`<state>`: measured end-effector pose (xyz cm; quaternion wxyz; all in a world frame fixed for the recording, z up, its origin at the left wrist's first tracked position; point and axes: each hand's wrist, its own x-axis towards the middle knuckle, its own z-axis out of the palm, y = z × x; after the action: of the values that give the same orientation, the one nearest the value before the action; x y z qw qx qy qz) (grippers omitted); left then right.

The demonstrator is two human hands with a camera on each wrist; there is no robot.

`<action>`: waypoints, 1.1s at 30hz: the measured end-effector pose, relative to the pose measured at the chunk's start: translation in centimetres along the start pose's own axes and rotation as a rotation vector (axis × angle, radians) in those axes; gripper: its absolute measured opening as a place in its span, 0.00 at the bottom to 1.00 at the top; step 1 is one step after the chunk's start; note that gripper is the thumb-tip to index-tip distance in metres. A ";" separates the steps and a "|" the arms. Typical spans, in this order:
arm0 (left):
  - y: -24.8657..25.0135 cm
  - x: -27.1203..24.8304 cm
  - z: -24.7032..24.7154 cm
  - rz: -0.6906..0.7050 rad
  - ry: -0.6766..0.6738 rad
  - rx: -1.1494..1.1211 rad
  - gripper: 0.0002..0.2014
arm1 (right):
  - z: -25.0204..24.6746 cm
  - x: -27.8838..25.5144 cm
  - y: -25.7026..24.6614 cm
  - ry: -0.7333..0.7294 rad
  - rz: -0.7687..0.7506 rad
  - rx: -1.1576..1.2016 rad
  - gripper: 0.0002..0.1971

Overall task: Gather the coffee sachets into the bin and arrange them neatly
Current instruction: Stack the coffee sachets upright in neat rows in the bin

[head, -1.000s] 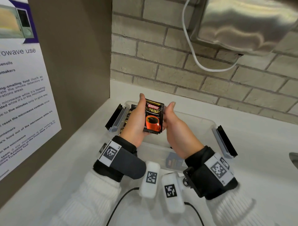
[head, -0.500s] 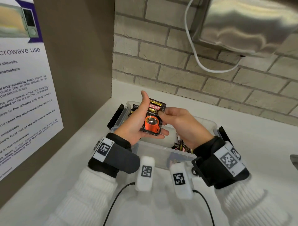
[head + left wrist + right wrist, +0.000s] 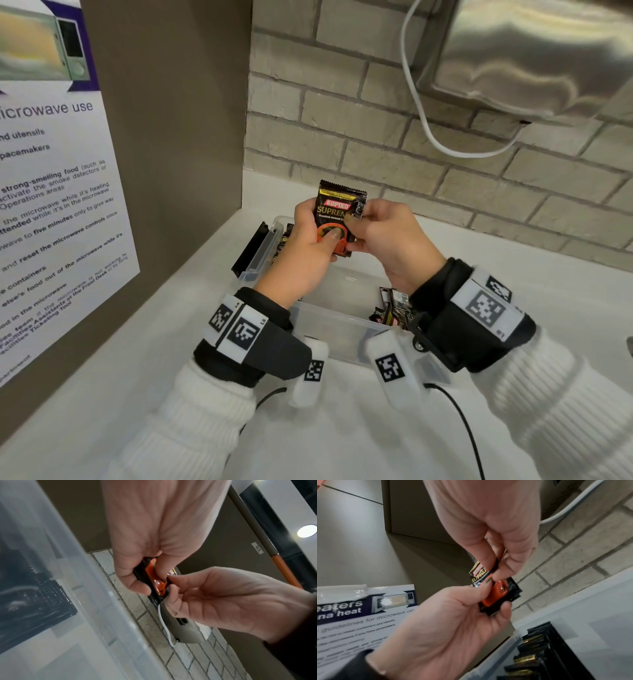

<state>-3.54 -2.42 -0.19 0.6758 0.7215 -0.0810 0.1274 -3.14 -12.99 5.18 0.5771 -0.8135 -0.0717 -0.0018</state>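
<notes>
A white counter [image 3: 342, 428] is seen running into a corner, bounded at the back by a pale brick wall [image 3: 342, 113] and at the left by a brown panel [image 3: 178, 137]. A printed notice [image 3: 51, 212] about microwave use is fixed to that panel. A brushed-metal appliance [image 3: 534, 54] is mounted high on the brick wall at the right, and a white cable [image 3: 421, 116] is looped down from it. In the left wrist view a round ceiling light [image 3: 307, 531] is visible.

A clear plastic bin [image 3: 329, 325] is set on the counter near the corner, with a black-edged latch flap [image 3: 251, 250] folded out at its left end. Dark sachets in the bin [image 3: 537, 654] are stood on edge in a row at the left end, and a few more are lying loose at the right end.

A black coffee sachet [image 3: 339, 209], printed with an orange cup, is held upright above the bin. Its lower part is gripped by the left hand [image 3: 305, 246], with the thumb pressed on the cup print and the fingers curled behind. Its right edge is pinched by the right hand [image 3: 387, 236] between thumb and fingers. Whether one sachet or a thin stack is held cannot be told.
</notes>
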 end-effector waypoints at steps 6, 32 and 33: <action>-0.4 0.2 -0.1 -0.023 0.086 -0.025 0.21 | 1.2 -0.4 0.7 -0.212 0.046 0.281 0.26; -5.0 1.7 -6.0 -0.110 0.156 0.811 0.15 | -1.3 8.9 3.7 -0.229 0.492 -0.443 0.11; -5.1 1.7 -5.9 -0.125 0.143 0.812 0.14 | -1.2 9.2 3.9 -0.231 0.519 -0.506 0.05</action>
<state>-0.94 3.90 -4.21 0.3468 0.9222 0.0670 0.1575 6.56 -14.31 2.74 0.3271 -0.9164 0.0749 0.2184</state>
